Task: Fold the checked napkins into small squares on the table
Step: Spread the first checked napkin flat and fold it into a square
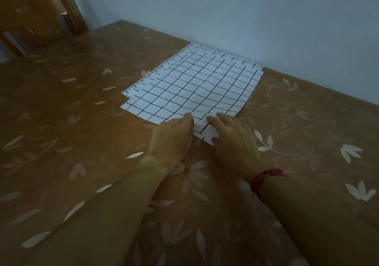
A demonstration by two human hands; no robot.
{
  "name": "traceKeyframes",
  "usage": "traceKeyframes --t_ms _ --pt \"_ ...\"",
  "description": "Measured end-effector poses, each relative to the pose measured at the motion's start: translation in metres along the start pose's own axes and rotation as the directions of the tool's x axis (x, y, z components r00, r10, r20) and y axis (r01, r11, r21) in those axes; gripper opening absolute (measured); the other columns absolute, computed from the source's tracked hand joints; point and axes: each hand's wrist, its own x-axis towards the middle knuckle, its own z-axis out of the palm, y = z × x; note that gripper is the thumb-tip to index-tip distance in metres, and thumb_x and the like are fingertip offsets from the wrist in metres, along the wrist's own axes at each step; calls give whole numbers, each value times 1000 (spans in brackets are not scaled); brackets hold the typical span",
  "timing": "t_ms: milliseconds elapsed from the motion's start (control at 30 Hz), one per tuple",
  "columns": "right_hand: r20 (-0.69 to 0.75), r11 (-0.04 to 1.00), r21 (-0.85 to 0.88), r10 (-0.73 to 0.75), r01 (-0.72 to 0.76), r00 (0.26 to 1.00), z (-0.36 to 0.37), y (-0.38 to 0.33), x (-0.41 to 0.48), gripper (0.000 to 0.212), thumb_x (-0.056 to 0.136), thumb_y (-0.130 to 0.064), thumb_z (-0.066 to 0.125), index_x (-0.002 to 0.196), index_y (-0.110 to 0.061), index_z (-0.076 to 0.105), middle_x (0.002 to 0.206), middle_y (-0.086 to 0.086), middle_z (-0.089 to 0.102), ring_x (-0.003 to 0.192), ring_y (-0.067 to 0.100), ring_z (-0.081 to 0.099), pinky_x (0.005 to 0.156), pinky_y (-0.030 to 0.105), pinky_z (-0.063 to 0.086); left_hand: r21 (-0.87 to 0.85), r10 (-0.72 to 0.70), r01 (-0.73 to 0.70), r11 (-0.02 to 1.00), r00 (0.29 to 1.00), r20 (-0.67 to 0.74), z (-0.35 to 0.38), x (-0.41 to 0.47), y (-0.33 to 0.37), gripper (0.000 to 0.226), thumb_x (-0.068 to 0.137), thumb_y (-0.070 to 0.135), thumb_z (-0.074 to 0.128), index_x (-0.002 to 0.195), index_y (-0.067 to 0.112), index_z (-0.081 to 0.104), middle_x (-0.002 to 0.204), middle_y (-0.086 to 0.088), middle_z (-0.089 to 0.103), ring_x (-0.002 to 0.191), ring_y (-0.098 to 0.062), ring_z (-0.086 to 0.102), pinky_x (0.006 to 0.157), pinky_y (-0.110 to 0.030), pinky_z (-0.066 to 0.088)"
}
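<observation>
Where the checked napkins lie: I see the checked napkins (pixel 192 87) spread flat on the table (pixel 61 112), right of the middle, with their far edge up against the wall (pixel 266 19).
Napkins, look: white with a thin dark grid. Stepped edges along the left side tell me that more than one sheet is stacked slightly out of line. I cannot count them from here.
Near corner: it is lifted off the tablecloth (pixel 307 134) as a small creased flap between the two hands, while the rest of the stack lies flat.
Left hand: the left hand (pixel 171 136) sits at the near edge, just left of the flap, palm down. Its fingers are curled onto the edge and its thumb is hidden, so I cannot tell whether it pinches or only presses.
Right hand: the right hand (pixel 231 134) is just right of the flap, close beside the left. Its fingers are laid over the top of the raised corner, and the paper runs across its thumb side, so it pinches that corner.
Right wrist: a red thread band (pixel 266 178) is tied around it.
Tablecloth: brown with pale flowers and leaves, covering all of the table that I can see.
Far left: blurred wooden furniture (pixel 37 15) stands beyond the table; I cannot make out what kind.
</observation>
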Motion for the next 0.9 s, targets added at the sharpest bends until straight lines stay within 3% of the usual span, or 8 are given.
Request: traceKeyframes --t_ms 100,167,267,467,700,767,867,900 --pt "-68 999 44 -25 28 997 -12 -3 -4 44 80 -18 68 123 -24 58 122 -2 63 109 23 58 83 40 51 -29 -17 21 999 991 130 -19 -11 6 23 86 16 64 99 16 46 74 1 60 62 -21 59 49 -35 45" --pt "-81 995 89 -40 47 996 -26 -7 -9 32 81 -24 66 113 -23 65 110 -3 69 98 23 63 75 38 53 -139 -21 50 989 979 204 -33 -20 13 18 92 18 56 104 17 43 81 0 61 70 -23 60 59 -40 50" --pt "-23 985 174 -12 16 1000 -47 -13 -22 36 75 -34 54 106 -24 70 99 -4 73 91 21 67 75 37 54 -291 -38 110 951 970 241 -54 -32 23 18 99 31 37 110 19 45 86 1 61 77 -23 60 65 -37 45" --pt "10 953 292 77 -77 997 -76 -10 -69 27 80 -13 66 105 -21 73 100 -3 74 94 16 64 81 30 46 -324 -73 166 931 957 282 -81 -66 27 32 95 32 53 126 24 54 114 5 65 106 -19 58 85 -36 46" --pt "36 928 345 139 -143 990 -118 -9 -145 18 82 -15 70 99 -18 75 94 -1 75 88 15 68 80 23 49 -163 -231 288 944 926 298 -116 -104 21 19 89 12 55 97 19 69 98 0 70 92 -27 63 72 -35 46" --pt "66 911 355 200 -211 977 -130 -11 -167 16 87 -18 66 100 -17 75 96 0 75 87 14 68 84 25 52 -102 -246 290 952 918 313 -130 -117 27 15 91 16 53 86 18 67 90 -3 69 86 -29 63 65 -33 41" --pt "86 894 373 235 -250 968 -145 -8 -197 13 88 -17 64 94 -19 76 85 -2 75 75 8 65 71 9 47 -76 -206 244 967 920 334 -148 -136 36 15 92 22 56 87 17 70 86 -5 69 82 -32 64 65 -34 44" --pt "106 890 375 236 -259 966 -149 -7 -207 12 87 -17 66 94 -18 76 86 0 74 77 12 66 72 14 50 -85 -198 240 967 920 339 -155 -142 39 14 91 22 58 88 18 71 86 -6 70 81 -32 64 66 -35 47"
